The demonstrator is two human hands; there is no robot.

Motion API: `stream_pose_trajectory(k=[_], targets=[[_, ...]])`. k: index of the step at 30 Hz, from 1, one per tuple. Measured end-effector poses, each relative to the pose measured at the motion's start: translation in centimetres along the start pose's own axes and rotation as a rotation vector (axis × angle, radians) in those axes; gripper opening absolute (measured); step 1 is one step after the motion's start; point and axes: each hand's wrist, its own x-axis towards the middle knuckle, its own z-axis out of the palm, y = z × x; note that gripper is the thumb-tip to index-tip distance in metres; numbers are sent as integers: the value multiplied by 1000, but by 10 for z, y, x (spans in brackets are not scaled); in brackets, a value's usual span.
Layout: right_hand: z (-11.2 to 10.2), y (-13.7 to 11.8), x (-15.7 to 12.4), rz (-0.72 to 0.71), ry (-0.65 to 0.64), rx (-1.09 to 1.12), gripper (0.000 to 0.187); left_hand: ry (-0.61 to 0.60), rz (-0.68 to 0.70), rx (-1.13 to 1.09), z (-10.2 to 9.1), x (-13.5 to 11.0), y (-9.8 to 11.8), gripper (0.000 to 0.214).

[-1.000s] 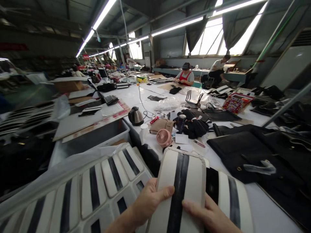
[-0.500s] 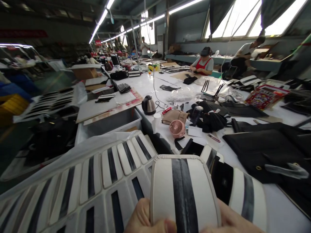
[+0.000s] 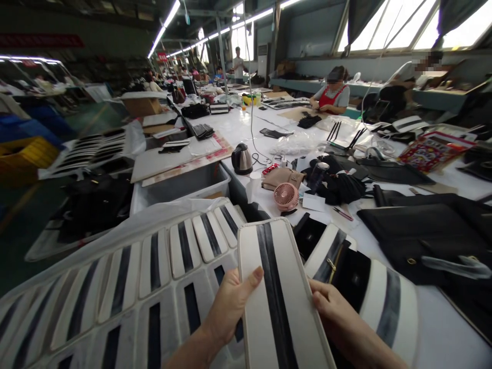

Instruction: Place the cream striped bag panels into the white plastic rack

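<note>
Between my hands is a long white panel with rounded corners, raised edges and a dark stripe down its length. It tilts away from me, and its near end runs out of the frame. My left hand grips the left edge, thumb lying on the white face and the other fingers hidden behind. At the right edge my right hand is closed, with its fingertips at the rim. Beneath and to the right lie more striped white pieces and a black piece with a gold zipper.
Rows of similar striped panels lie on the left, partly under translucent sheeting. Beyond are a grey bin, a kettle, a pink fan and small scissors. Black bags cover the right side. A co-worker sits across the table.
The panel has moved lower and farther from me, so more of its length shows. My left hand has come up its left edge, and my right hand is now clearly visible at the right.
</note>
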Motion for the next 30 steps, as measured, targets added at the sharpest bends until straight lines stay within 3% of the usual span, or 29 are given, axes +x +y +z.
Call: stream_pose_trajectory(k=[3, 5, 8, 13, 16, 18, 22, 25, 30], targets=[[5, -2, -15, -45, -11, -125, 60, 56, 21, 154, 1, -1, -5, 47], [10, 0, -19, -40, -15, -144, 55, 31, 11, 195, 5, -3, -7, 52], [16, 8, -19, -8, -19, -109, 52, -78, -20, 131, 4, -8, -8, 59], [23, 16, -21, -29, 47, -150, 56, -306, -187, -40, -19, -23, -14, 82], [26, 15, -22, -7, 89, -126, 57, -430, -188, -75, -21, -31, -15, 95], [28, 14, -23, 11, 66, -72, 57, -386, -135, -44, -12, -35, -14, 89], [35, 10, -28, 77, 18, 36, 54, -178, -103, -38, 11, -40, -12, 56], [38, 10, -35, 135, -6, 154, 51, -227, -145, -165, 19, -47, -15, 60], [34, 21, -40, 36, -217, 323, 44, -289, -125, -286, 23, -62, -25, 59]])
